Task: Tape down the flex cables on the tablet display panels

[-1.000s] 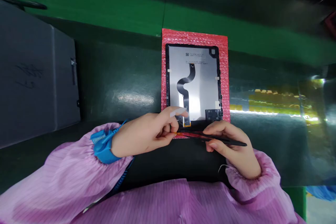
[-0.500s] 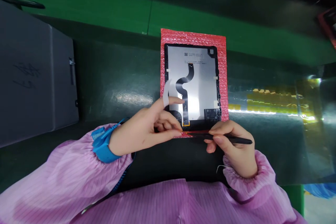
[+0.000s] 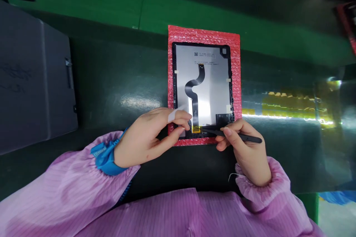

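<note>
A tablet screen assembly (image 3: 214,92) lies with its silver back up and a black frame around it. A black flex cable (image 3: 191,88) snakes down its back to a yellow tape piece (image 3: 196,129) at the lower edge. My right hand (image 3: 247,148) pinches black tweezers (image 3: 247,138), whose tips touch or hover just over the right side of that tape. By the lower left of the screen is my left hand (image 3: 155,133), its fingers loosely bent and apart. A whitish strip (image 3: 174,114) clings to its index finger.
Red bubble wrap (image 3: 204,33) lies under the screen on the dark green table (image 3: 125,70). A grey box (image 3: 36,81) with handwriting stands at the left. Another red-edged item (image 3: 346,26) shows at the far right. A blue wrist strap (image 3: 107,161) circles my left wrist.
The tweezers have moved up from below the screen's lower edge to the cable's end, where yellow tape now shows. My left thumb and fingers have loosened their pinch and moved slightly up.
</note>
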The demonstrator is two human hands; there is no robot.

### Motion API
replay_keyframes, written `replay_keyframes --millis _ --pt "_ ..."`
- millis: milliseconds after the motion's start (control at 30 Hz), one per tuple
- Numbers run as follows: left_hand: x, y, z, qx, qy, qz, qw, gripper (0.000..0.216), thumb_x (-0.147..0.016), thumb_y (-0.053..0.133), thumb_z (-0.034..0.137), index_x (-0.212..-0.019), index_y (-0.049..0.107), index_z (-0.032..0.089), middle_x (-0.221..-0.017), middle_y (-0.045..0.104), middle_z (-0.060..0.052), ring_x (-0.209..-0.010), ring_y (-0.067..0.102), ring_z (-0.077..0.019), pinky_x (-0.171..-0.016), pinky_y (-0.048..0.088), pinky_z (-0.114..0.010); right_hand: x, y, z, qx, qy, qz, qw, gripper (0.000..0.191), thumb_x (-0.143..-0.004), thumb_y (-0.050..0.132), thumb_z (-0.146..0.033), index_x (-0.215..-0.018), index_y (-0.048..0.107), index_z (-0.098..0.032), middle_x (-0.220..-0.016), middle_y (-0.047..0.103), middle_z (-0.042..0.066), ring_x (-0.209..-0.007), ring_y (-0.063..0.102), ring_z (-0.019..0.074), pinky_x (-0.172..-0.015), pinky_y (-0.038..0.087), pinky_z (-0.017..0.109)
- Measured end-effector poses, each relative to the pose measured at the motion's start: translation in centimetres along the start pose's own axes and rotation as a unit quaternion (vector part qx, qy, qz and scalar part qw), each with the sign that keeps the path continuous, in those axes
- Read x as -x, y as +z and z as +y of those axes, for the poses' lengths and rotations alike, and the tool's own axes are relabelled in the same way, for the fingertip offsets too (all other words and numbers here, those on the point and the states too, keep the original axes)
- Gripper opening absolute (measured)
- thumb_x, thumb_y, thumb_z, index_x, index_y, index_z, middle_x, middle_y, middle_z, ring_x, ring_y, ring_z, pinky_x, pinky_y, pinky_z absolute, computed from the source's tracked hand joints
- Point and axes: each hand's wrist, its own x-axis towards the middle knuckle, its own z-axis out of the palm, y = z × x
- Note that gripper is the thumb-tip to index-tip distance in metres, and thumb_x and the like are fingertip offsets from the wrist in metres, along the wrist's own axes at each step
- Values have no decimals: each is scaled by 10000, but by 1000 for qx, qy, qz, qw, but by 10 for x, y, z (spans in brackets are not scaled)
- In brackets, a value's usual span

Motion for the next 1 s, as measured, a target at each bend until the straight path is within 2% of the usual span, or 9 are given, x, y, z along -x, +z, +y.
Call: replay_keyframes --millis 267,433,633,800,1000 --pt "1 0 0 7 4 4 1000 186 -987 538 84 -1068 648 210 -947 792 10 -918 768 -134 -880 603 -267 8 4 3 29 -39 13 999 188 -963 725 -268 -797 645 -231 -606 737 -55 -602 758 117 -641 614 190" --pt "2 1 0 10 -22 -14 1000 184 -1002 541 121 -1124 645 212 -942 793 15 -853 773 -128 -819 612 -246 10 5 3 48 -51 8 997 182 -963 720 -258 -804 637 -227 -620 745 -43 -613 758 132 -641 609 216" --pt "4 4 -3 -16 -19 -20 999 140 -1010 544 156 -1103 635 208 -884 781 16 -793 769 -143 -798 629 -274 11 5 2 60 -46 3 997 178 -960 721 -259 -808 633 -234 -622 746 -31 -623 761 162 -636 610 263" --pt "3 3 -3 -20 -6 -15 1000 211 -1000 544 120 -1165 614 232 -938 795 -2 -912 783 -175 -865 638 -322 10 5 3 69 -43 4 997 184 -961 721 -267 -805 626 -244 -622 746 -36 -640 769 170 -623 606 261" --pt "2 4 -8 -75 71 -55 993 296 -964 533 78 -1214 647 188 -1204 769 -98 -1184 719 -220 -1018 596 -369 11 5 2 84 -40 8 996 185 -956 730 -271 -800 633 -245 -622 744 -41 -651 772 162 -641 608 249"
